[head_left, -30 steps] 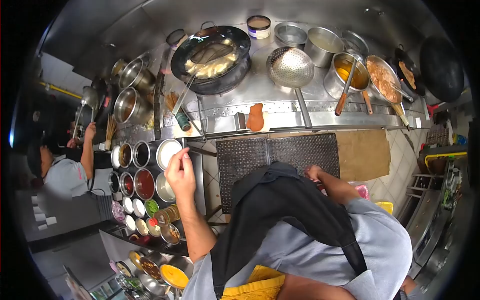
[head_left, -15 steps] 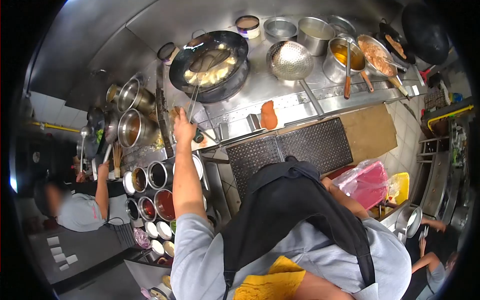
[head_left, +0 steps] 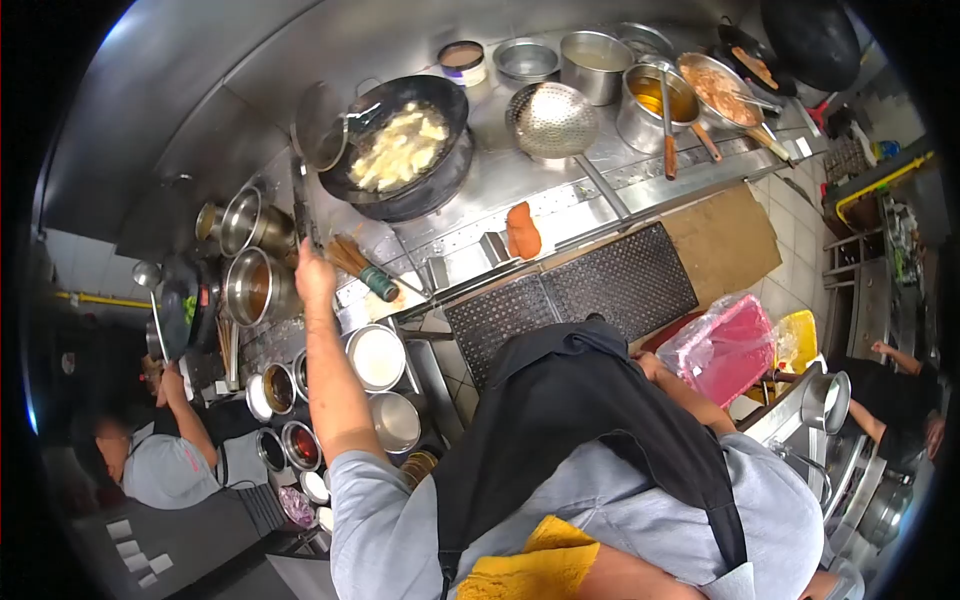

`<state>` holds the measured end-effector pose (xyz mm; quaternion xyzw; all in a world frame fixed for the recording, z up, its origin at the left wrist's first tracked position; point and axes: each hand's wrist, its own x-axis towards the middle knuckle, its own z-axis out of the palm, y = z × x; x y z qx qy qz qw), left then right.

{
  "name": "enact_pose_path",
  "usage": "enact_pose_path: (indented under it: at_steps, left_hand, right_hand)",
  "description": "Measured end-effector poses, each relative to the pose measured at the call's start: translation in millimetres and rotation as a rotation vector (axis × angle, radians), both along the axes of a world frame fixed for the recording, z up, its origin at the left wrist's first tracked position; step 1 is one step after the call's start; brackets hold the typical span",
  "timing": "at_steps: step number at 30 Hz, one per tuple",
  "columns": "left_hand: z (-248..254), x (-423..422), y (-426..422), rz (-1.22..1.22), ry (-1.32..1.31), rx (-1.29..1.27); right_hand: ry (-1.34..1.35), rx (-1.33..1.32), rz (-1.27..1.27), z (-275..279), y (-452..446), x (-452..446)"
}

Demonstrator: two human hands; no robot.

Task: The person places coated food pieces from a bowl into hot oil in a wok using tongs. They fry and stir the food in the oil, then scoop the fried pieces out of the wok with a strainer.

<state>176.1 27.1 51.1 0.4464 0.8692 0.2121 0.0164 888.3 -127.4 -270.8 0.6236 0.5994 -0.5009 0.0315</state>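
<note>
My left hand [head_left: 315, 278] is closed around the handle of a wire skimmer [head_left: 320, 127], whose round mesh head is up at the left rim of a black wok [head_left: 455, 105]. Pale yellow pieces of food [head_left: 400, 150] lie in the wok. Beside my left hand, a bundle of thin brown sticks with a dark green wrap [head_left: 376, 282] rests on the counter edge. My right hand [head_left: 648, 366] hangs low by my apron, near a pink bin; its fingers are mostly hidden.
A perforated ladle [head_left: 552, 120] lies right of the wok, before several metal pots. An orange cloth [head_left: 522, 232] sits on the counter's front edge. Left stand metal pots [head_left: 258, 285] and sauce tubs [head_left: 375, 357]. A co-worker [head_left: 185, 465] stands at left; others are at right.
The skimmer has gone from over the food in the wok to the wok's left rim, my left hand moving left with it. The view has shifted slightly.
</note>
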Motion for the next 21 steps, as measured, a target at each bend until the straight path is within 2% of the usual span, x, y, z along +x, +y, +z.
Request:
enact_pose_path:
  at_steps: [1,2,3,5,7,8,9,11,15,17,18,19,21]
  left_hand:
    - [3.3,-2.7,0.6,0.032,-0.004,-0.011]
    - [4.5,-2.8,1.5,0.029,-0.006,-0.010]
    - [2.6,-4.3,3.5,-0.002,-0.007,-0.015]
    - [-23.3,-23.5,12.9,-0.034,-0.006,-0.021]
    - [-79.0,-58.0,28.5,-0.184,-0.403,-0.062]
    - [-25.6,1.1,15.7,0.001,-0.755,-0.090]
    - [4.4,40.9,15.2,0.115,-1.002,0.007]
    - [-9.3,38.4,28.3,0.062,-1.271,-0.009]
    - [-7.9,85.2,53.3,0.202,-1.264,0.144]
    - [1.9,104.5,59.3,0.062,-1.069,0.114]
    - [-9.8,97.0,62.0,0.003,-0.960,0.084]
    - [-18.0,93.2,61.6,0.003,-0.961,0.079]
    - [-28.8,86.9,61.1,-0.256,-0.431,0.157]
  right_hand:
    - [0.030,-0.031,-0.008,-13.8,-1.4,2.4]
    - [0.087,-0.112,-0.155,-27.9,-1.5,3.4]
    - [0.087,-0.110,-0.158,-16.2,1.6,0.4]
    - [-0.130,-0.055,-0.161,26.7,12.8,-14.8]
    - [-0.130,-0.048,-0.133,64.1,21.6,-24.5]
    - [-0.127,-0.042,-0.105,69.1,23.1,-28.1]
    - [-0.122,-0.043,-0.105,70.9,23.9,-30.2]
    - [-0.076,-0.069,-0.104,76.2,24.9,-29.5]
    - [0.031,0.005,0.015,39.0,19.3,-12.2]
    - [-0.020,0.094,0.217,31.7,20.0,-5.5]
    - [-0.021,0.093,0.215,23.8,19.9,-1.4]
    - [-0.048,0.051,0.156,16.7,17.1,1.7]
    - [-0.073,0.007,0.097,16.9,12.2,3.3]
